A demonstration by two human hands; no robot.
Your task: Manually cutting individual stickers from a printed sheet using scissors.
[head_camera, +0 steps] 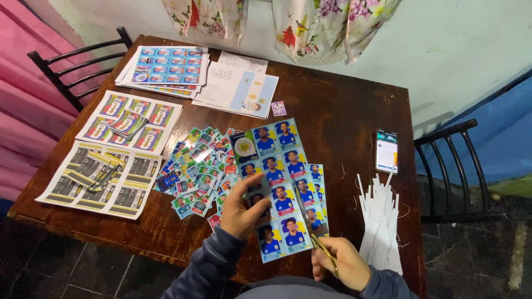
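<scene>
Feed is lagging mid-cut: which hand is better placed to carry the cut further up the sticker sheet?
Right. The right hand holds the scissors, blades already on the sticker sheet. The left hand is busy steadying that sheet.

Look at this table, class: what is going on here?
A person is cutting a sheet of blue picture stickers: the left hand holds it, the right hand works scissors along it. Cut stickers lie piled to the left, white paper strips to the right, a phone beyond.
</scene>
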